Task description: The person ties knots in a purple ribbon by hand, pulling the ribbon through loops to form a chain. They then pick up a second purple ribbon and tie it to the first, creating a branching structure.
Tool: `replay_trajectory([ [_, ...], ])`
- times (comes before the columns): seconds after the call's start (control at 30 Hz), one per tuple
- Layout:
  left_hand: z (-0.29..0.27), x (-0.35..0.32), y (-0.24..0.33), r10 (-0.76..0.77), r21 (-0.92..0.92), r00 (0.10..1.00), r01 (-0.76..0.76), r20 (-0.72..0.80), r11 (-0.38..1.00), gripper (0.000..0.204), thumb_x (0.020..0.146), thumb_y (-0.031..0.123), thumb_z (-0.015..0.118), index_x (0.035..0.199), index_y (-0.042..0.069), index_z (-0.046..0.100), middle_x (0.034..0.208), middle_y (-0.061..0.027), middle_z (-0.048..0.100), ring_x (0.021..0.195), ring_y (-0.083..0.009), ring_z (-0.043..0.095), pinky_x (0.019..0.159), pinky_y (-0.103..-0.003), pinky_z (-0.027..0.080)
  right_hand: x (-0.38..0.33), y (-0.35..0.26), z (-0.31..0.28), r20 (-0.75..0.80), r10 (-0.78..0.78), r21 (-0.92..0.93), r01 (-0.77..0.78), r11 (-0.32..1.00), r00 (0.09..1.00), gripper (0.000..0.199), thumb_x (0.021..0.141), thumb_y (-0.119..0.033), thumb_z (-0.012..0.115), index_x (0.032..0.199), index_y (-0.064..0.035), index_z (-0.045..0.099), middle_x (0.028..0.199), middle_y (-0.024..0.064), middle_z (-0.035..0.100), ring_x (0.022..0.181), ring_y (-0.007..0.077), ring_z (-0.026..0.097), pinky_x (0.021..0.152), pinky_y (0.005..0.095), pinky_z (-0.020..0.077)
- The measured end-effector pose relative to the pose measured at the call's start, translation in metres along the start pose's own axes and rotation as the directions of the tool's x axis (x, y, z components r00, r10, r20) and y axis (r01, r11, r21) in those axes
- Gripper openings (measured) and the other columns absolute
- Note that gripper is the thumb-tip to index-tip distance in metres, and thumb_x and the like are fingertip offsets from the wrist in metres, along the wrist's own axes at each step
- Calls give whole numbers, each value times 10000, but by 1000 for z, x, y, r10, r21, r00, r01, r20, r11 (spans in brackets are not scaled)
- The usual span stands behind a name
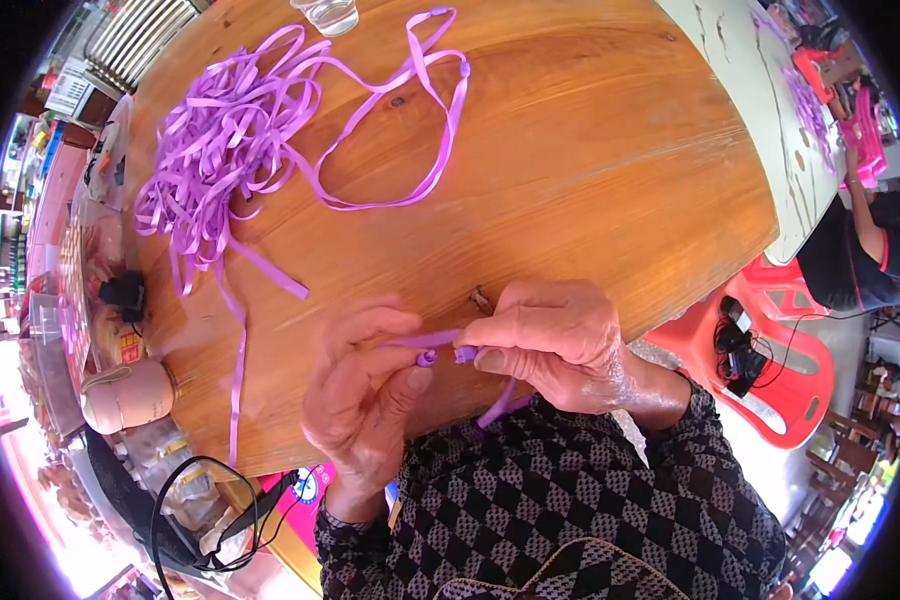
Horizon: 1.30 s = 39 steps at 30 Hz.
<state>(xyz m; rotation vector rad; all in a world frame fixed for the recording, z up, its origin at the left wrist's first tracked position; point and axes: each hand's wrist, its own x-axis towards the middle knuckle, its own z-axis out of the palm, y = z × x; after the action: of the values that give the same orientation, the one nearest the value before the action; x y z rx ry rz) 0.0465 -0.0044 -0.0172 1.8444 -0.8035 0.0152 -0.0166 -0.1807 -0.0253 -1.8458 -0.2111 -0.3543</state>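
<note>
1. At lower centre of the frame, the left hand (365, 400) pinches a small purple clasp piece (426, 357) between thumb and fingers.
2. The right hand (555, 340) grips a purple ribbon strip (425, 340) with its matching end piece (465, 353), just beside the left one.
3. A tangled pile of purple ribbons (220, 150) lies at upper left on the round wooden bench (590, 170).
4. A red plastic chair (770, 370) stands at right.

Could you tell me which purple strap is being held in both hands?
The short strap at the table's near edge, pinched between both hands; the looped strap and tangled pile lie untouched.
</note>
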Motion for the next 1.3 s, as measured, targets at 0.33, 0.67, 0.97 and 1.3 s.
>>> replay_trajectory([
  [0.33, -3, -5, 13, -283, -157, 958, 287, 48, 945, 140, 715, -12, 664, 854, -7, 646, 772, -83, 610, 684, -146, 565, 600, -226, 438, 1, 3, 4, 14, 25, 55, -26, 998, 1000, 178, 706, -46, 682, 880, -35, 644, 619, 61, 539, 543, 171, 533, 478, 278, 414],
  [0.67, -7, -6, 14, -314, -131, 946, 322, 78, 938, 155, 713, -7, 673, 866, 3, 656, 750, -88, 605, 645, -152, 566, 567, -231, 441, 1, 4, 8, 45, 89, 52, -91, 994, 995, 152, 706, -62, 685, 853, -36, 659, 627, 56, 550, 557, 152, 542, 483, 261, 416],
  [0.97, -7, -5, 13, -227, -69, 967, 236, 115, 969, 150, 702, 4, 684, 848, 5, 652, 700, -80, 588, 606, -166, 548, 532, -248, 430, 1, 5, 10, 74, 84, 13, -86, 996, 994, 138, 709, -65, 684, 840, -27, 660, 634, 60, 557, 559, 150, 532, 480, 253, 406],
  [1.3, -5, -7, 9, -358, -226, 925, 378, 126, 898, 128, 734, 41, 669, 850, -7, 643, 724, -61, 574, 640, -121, 522, 553, -217, 389, 1, 6, 12, 53, 132, 93, -137, 986, 990, 124, 726, -88, 675, 831, -25, 654, 623, 57, 548, 530, 143, 522, 472, 254, 393],
])
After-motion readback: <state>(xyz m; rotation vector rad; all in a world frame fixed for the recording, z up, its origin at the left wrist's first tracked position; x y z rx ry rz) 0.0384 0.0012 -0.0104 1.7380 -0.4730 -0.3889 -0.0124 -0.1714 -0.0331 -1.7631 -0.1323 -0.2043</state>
